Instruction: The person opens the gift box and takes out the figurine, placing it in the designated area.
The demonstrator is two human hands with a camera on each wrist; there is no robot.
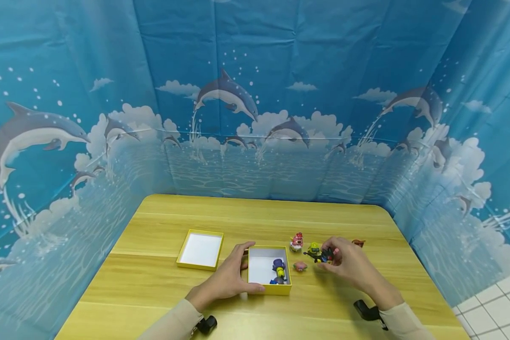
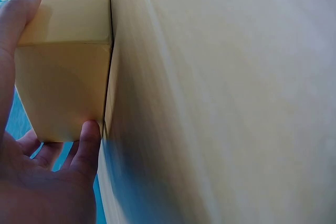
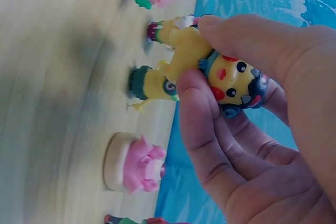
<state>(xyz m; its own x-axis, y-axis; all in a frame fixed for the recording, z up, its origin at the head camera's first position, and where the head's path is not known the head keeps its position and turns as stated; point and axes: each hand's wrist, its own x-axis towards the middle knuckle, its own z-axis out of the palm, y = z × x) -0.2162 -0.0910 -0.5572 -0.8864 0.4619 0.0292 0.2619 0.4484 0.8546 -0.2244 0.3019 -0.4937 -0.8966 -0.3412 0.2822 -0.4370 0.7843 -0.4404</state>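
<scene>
My left hand (image 1: 227, 278) (image 2: 58, 182) grips a yellow open-topped box (image 1: 269, 291) (image 2: 65, 82) by its left side, thumb at the front and fingers at the back. Inside lie a purple-and-yellow figurine (image 1: 278, 267) and a blue-and-grey one (image 1: 279, 281), partly hidden by the front wall. My right hand (image 1: 350, 262) (image 3: 252, 129) pinches a yellow Pikachu-like figurine (image 1: 325, 256) (image 3: 231, 80) with a dark hat, held above the table among other toys. Close behind it stands a yellow minion figurine (image 1: 313, 248) (image 3: 155, 83).
Left of the box lies a shallow yellow lid (image 1: 201, 249), white inside up. Beside the box are a pink figurine with a red top (image 1: 297, 242) and a small pink toy (image 1: 300, 266). A brown toy (image 1: 359, 242) lies beyond my right hand. A dolphin-print curtain (image 1: 255, 174) borders the table.
</scene>
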